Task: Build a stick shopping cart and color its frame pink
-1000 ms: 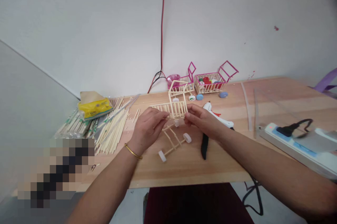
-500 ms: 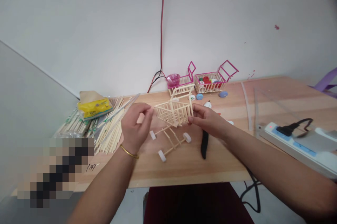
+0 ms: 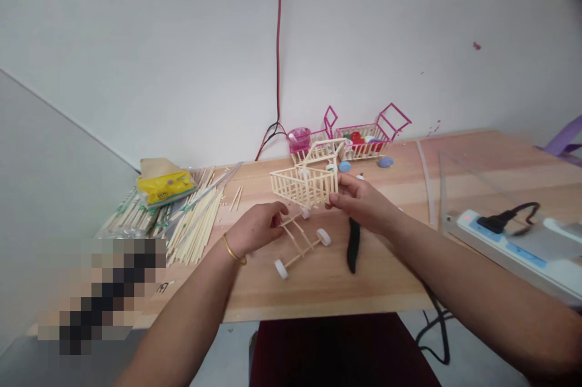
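My right hand (image 3: 364, 202) pinches the right side of a miniature shopping cart basket (image 3: 304, 187) made of pale wooden sticks, held above the table with its handle frame upward. Below it on the table lies a wheeled stick frame (image 3: 297, 238), a ladder-like base with white round wheels. My left hand (image 3: 261, 226) has its fingers closed around the frame's far left end, hiding the wheel there. Under my right hand, a tool with a black curved handle (image 3: 353, 247) is partly covered.
Loose wooden sticks (image 3: 195, 229) and a yellow tissue pack (image 3: 166, 185) lie at left. Two pink-trimmed miniature carts (image 3: 364, 143) stand by the wall, with blue caps (image 3: 386, 162) nearby. A power strip (image 3: 504, 247) with a black plug sits at right.
My left hand has left the basket's side and moved down and right to the wheeled frame. My right hand has raised the basket slightly and shifted it right.
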Demonstrator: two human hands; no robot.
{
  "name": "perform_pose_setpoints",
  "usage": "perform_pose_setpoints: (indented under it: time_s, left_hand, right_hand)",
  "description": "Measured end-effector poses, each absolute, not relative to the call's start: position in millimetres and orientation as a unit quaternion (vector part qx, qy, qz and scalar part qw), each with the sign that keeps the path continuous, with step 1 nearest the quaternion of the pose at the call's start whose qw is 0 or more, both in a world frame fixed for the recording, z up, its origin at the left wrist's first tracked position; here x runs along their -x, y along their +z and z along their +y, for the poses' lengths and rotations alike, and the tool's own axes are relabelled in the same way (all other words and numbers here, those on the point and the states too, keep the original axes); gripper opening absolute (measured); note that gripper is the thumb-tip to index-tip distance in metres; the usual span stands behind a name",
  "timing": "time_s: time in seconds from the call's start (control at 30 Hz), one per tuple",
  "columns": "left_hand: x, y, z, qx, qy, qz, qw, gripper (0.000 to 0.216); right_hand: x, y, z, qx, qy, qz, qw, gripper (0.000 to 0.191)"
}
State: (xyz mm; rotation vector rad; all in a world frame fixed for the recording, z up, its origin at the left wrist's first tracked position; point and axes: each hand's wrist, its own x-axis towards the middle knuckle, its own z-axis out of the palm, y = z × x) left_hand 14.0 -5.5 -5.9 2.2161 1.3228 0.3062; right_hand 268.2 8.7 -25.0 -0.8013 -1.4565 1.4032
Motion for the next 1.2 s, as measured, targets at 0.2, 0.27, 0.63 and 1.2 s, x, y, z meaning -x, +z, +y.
perform_pose_setpoints:
  time_s: [0.2,0.27,0.63,1.2]
  left_hand:
    - [-20.6,-15.5,-3.5,-0.783,0.173,0.553,0.225,0.016]
    - [-20.7,-16.8,-2.4,-0.762,0.188,0.578,0.225,0.015]
    - [-6.3,-7.4,2.7,-0.662,0.250,0.556,0.436,0.025]
    - [6.5,-0.4,6.5,-0.611,0.323,0.481,0.540,0.049]
  right_hand:
    - [-269.3,-30.3,10.3,0.299,0.587,-0.598,0.457,0.027]
    - [-270.3,-32.2,11.7,0.299,0.586,-0.601,0.455,0.025]
    - [-273.5,-37.4,17.9,0.306,0.581,-0.614,0.438,0.023]
    - [-267.2,-33.5,13.1,0.312,0.580,-0.595,0.460,0.032]
